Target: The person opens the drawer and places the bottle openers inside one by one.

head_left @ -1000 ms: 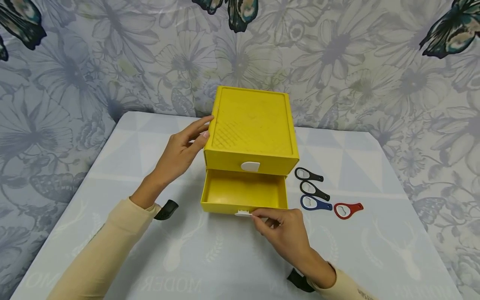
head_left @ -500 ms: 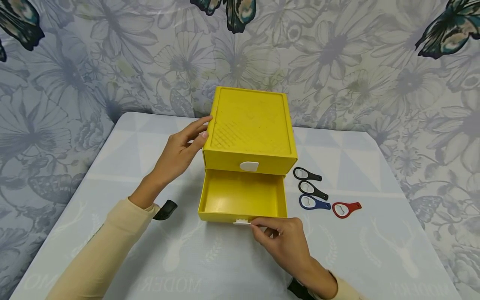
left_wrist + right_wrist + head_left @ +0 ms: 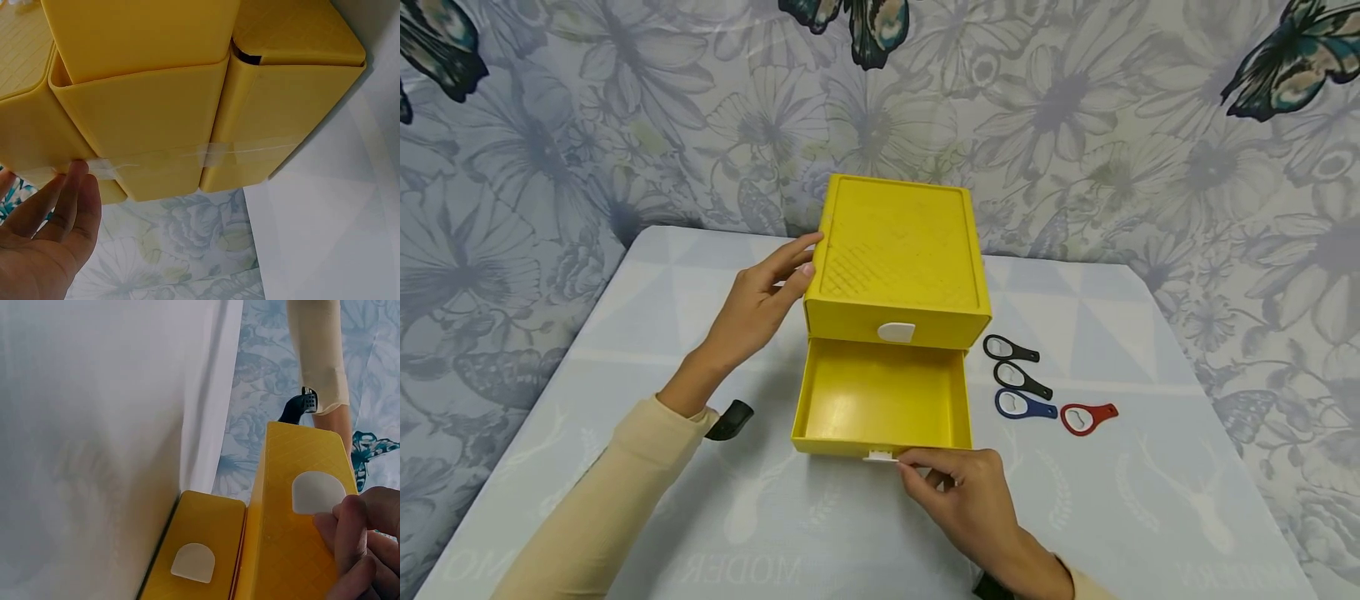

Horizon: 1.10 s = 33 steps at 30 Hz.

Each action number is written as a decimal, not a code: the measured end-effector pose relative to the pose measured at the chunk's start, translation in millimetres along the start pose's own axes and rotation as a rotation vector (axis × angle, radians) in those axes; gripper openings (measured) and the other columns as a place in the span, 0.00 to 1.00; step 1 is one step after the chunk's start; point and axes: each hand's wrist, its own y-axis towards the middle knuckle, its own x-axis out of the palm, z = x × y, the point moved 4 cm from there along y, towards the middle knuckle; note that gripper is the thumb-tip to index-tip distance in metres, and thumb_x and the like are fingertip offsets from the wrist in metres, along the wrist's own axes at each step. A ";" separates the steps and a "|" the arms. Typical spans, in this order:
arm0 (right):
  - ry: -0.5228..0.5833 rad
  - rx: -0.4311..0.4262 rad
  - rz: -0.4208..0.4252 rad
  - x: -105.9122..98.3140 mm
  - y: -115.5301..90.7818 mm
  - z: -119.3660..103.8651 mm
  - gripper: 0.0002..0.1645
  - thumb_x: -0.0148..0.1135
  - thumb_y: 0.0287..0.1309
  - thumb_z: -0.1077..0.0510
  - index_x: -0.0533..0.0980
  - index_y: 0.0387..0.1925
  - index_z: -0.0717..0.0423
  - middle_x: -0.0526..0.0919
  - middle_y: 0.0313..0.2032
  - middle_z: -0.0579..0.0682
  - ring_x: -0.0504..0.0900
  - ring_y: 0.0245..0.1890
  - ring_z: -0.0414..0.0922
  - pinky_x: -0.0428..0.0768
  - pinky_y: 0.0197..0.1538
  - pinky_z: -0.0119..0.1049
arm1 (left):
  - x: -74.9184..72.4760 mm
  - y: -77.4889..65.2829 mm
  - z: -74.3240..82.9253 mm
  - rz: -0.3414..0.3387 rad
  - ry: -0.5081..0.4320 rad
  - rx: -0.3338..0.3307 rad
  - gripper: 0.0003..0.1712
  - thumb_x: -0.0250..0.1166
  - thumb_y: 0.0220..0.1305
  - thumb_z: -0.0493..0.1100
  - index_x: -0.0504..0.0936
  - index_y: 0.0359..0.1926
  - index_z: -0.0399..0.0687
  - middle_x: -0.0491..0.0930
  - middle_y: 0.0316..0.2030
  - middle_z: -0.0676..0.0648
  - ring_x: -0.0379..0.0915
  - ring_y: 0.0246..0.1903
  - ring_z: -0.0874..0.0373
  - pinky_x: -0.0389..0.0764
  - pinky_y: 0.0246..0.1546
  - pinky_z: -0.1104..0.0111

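Note:
A yellow plastic drawer unit [image 3: 898, 246] stands on the table. One of its drawers [image 3: 883, 396] is pulled well out below the top one, and its inside shows bare. My right hand [image 3: 962, 500] pinches the white handle [image 3: 317, 492] of that drawer between thumb and fingers. My left hand [image 3: 756, 308] rests its fingertips against the unit's left side, fingers fairly straight. In the left wrist view, those fingers [image 3: 78, 200] touch the yellow wall near a strip of clear tape [image 3: 215, 153]. Another white handle [image 3: 194, 562] shows on a closed drawer in the right wrist view.
Right of the unit lie several ring-headed bottle openers: two black ones, the nearer black opener [image 3: 1022, 379] beside a blue opener [image 3: 1026, 405], and a red opener [image 3: 1088, 418]. A patterned wall covering [image 3: 1075, 125] rises behind the table [image 3: 662, 500].
My right hand has drawn the drawer further out toward me, so more of its floor shows. The left hand stays against the unit's side.

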 end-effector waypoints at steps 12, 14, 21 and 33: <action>0.006 0.000 -0.015 0.7 -5.8 -1.0 0.10 0.75 0.50 0.66 0.89 0.31 0.47 0.88 0.26 0.40 0.73 0.18 0.23 0.76 0.23 0.19 | 0.4 0.9 -2.2 0.004 0.001 -0.001 0.26 0.51 0.78 0.56 0.63 0.74 0.74 0.70 0.70 0.52 0.70 0.66 0.54 0.76 0.61 0.51; 0.002 0.005 -0.022 0.8 -6.9 -0.6 0.11 0.76 0.50 0.66 0.89 0.31 0.47 0.88 0.25 0.39 0.73 0.18 0.23 0.76 0.23 0.18 | 0.6 0.9 -2.4 0.005 0.001 -0.001 0.26 0.51 0.78 0.56 0.63 0.74 0.74 0.70 0.70 0.52 0.71 0.66 0.54 0.76 0.60 0.51; 0.004 -0.018 -0.036 -8.1 -9.3 -2.1 0.13 0.76 0.50 0.65 0.89 0.35 0.44 0.88 0.28 0.36 0.77 0.21 0.23 0.75 0.23 0.18 | 0.5 0.5 -2.5 0.005 -0.006 -0.003 0.26 0.51 0.78 0.55 0.64 0.74 0.73 0.71 0.69 0.50 0.73 0.64 0.53 0.77 0.60 0.51; 0.079 -0.156 -0.036 -30.0 -5.1 -7.6 0.11 0.77 0.50 0.65 0.87 0.34 0.46 0.89 0.27 0.41 0.78 0.22 0.26 0.72 0.22 0.17 | 0.8 0.7 -2.1 0.000 -0.020 -0.010 0.26 0.51 0.78 0.55 0.63 0.74 0.74 0.70 0.70 0.51 0.73 0.64 0.53 0.78 0.58 0.51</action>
